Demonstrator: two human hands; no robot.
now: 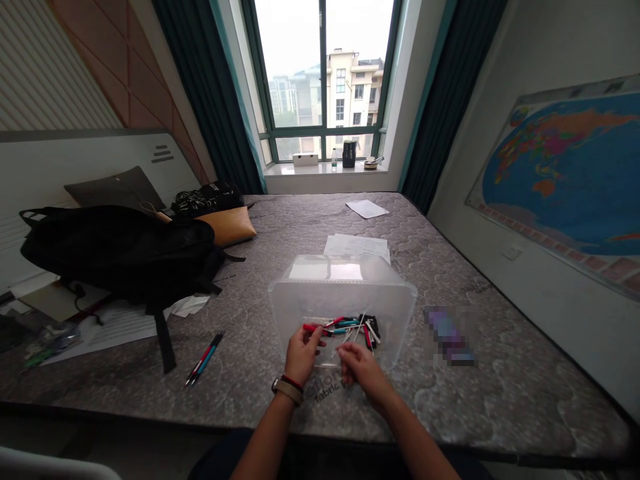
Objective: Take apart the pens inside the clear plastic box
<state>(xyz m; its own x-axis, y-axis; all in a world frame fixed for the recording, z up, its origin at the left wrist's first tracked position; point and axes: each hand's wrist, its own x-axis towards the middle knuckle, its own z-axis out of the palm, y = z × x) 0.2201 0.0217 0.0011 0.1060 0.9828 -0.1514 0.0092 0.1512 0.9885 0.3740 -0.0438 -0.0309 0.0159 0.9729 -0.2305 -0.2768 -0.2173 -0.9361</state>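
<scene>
A clear plastic box [395, 300] stands on the grey quilted mattress [280, 233] in front of me, with several red, teal, black and white pens [357, 327] heaped inside. My left hand [301, 353] reaches over the near rim, its fingers closed round a red pen [313, 329]. It wears a watch with a red band at the wrist. My right hand [361, 369] sits at the box's near edge, fingers curled and pinched on something I cannot make out, perhaps a thin white stick.
Three loose pens [205, 358] lie on the mattress to the left. A black backpack [120, 250], pillows [227, 225] and papers [115, 323] fill the left side. More sheets [357, 245] lie behind the box. A blurred object [450, 335] rests right of it. A map [565, 173] hangs on the right wall.
</scene>
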